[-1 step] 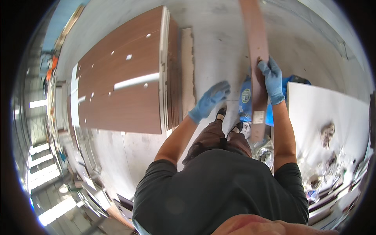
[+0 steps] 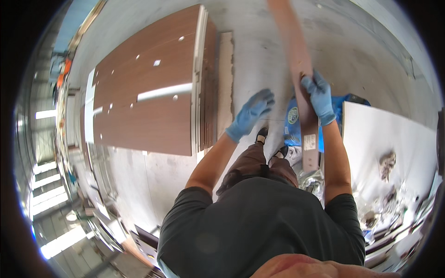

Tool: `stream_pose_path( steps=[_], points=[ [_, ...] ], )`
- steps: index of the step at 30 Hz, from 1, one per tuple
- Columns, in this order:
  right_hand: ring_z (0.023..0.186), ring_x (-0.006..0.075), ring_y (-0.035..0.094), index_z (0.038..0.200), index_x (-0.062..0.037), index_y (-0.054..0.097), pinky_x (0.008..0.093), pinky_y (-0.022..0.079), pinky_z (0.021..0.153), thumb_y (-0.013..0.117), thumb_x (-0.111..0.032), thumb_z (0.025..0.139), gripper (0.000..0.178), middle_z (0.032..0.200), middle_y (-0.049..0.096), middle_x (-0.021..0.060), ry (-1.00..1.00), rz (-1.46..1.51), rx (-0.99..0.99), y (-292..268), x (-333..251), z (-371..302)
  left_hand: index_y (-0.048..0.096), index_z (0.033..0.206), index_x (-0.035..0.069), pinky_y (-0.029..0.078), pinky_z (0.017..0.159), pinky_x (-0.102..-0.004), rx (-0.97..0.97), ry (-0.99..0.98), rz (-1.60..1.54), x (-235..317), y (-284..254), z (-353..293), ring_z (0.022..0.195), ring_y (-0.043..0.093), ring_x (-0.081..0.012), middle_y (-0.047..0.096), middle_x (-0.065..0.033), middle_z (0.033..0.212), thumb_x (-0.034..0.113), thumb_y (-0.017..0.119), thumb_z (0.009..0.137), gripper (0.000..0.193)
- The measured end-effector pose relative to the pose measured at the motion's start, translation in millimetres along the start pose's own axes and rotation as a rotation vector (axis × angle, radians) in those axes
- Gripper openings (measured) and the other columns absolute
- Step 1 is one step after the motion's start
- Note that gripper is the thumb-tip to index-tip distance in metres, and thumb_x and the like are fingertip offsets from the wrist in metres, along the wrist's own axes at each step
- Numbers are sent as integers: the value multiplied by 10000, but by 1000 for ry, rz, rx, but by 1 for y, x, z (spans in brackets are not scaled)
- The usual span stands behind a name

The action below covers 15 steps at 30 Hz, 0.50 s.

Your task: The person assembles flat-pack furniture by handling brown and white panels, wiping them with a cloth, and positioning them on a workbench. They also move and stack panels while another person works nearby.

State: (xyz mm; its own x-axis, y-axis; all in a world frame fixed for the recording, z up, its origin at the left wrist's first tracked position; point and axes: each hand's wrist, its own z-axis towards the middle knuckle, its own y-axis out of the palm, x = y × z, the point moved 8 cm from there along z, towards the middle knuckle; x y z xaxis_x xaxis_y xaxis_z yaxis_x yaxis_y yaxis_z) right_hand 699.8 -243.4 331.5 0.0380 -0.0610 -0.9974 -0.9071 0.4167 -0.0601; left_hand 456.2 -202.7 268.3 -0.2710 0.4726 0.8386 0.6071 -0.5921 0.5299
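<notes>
Blue-gloved, the right hand [image 2: 320, 97] grips the right edge of a long, narrow reddish-brown board [image 2: 306, 111], while the left hand [image 2: 252, 111] hangs free and unclenched, apart from it on the left. From where I stand, the board runs between the hands, blurred beyond them and bearing a pale label [image 2: 309, 142] toward its near end, with stacked brown panels [image 2: 148, 125] farther out past the left hand.

Blue bag [image 2: 291, 127] on grey floor [image 2: 255, 60]
</notes>
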Motion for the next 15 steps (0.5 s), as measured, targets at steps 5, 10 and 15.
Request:
stream_pose_path(
  steps=[5,10,15],
  points=[
    [1010,166,640,1460,12,562,331,540,890,704,-186,1005,517,1217,705,122,-92,-276,-449,134,59,-24,575,1365,0,524,1065,-478,490,63,-414,16,-79,4,1191,646,-330,664,-162,1291,202,610,1058,369],
    [1137,331,700,1419,37,579,424,522,1032,682,-252,998,521,1293,705,200,177,-427,-525,177,150,-7,604,1321,22,553,1029,-491,823,66,-757,-2,-197,-48,1154,660,-348,695,-154,1221,161,677,1007,351],
    [1101,391,691,1302,-33,628,470,526,974,707,-379,968,488,1176,713,222,100,-686,-698,200,161,15,622,1332,84,548,1031,-499,1029,137,-838,32,-347,-66,1180,662,-336,702,-104,1267,177,681,1012,339]
  ],
)
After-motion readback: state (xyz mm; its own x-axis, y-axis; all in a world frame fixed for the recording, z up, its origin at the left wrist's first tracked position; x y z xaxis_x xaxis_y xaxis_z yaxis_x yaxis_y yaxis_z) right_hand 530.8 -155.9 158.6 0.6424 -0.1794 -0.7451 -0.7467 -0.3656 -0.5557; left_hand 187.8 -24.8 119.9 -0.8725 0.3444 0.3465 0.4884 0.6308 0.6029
